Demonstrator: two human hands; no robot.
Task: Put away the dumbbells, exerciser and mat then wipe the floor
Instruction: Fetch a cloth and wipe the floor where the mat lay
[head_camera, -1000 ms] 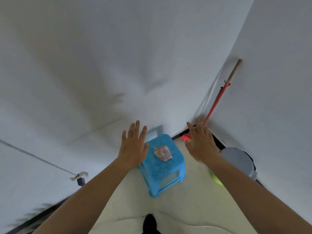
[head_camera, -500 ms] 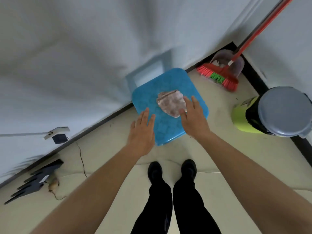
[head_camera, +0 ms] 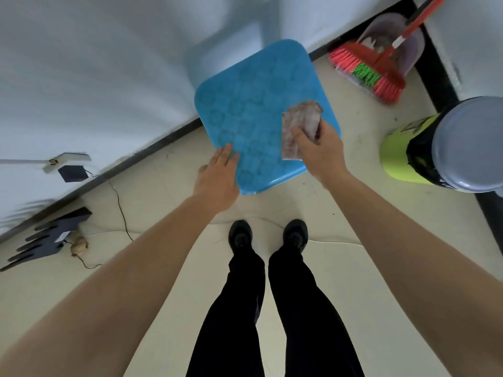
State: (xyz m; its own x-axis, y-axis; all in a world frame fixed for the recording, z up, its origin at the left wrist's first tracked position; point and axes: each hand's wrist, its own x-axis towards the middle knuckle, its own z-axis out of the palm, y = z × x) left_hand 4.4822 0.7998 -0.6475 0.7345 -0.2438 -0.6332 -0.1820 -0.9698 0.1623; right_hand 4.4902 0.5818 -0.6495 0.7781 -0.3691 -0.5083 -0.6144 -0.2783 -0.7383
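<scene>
My right hand (head_camera: pixel 321 148) pinches the one cloth (head_camera: pixel 298 126) above the single blue stool (head_camera: pixel 253 104). My left hand (head_camera: pixel 217 178) lies flat, fingers straight, on the stool's near edge. One broom (head_camera: pixel 367 72) and one bin (head_camera: pixel 435 145) stand nearby.

Room corner, viewed from above.

- Walls: two white walls (head_camera: pixel 95 63) meet at the upper right. A black skirting board (head_camera: pixel 152 144) runs along the foot of each.
- Floor (head_camera: pixel 381 268): pale cream, smooth, with a thin curved seam (head_camera: pixel 334 242) across it.
- Furniture: one blue plastic stool (head_camera: pixel 253 104), patterned seat, standing just beside the left wall.
- Corner: a red broom (head_camera: pixel 367 72) with pink and green bristles, its head against a translucent dustpan (head_camera: pixel 386 31).
- Right wall: a lime-green bin (head_camera: pixel 402 153) with a grey lid (head_camera: pixel 471 142).
- Left wall: a black adapter (head_camera: pixel 73 174); a thin cable (head_camera: pixel 121 210) trails onto the floor.
- Light: even and soft.
</scene>
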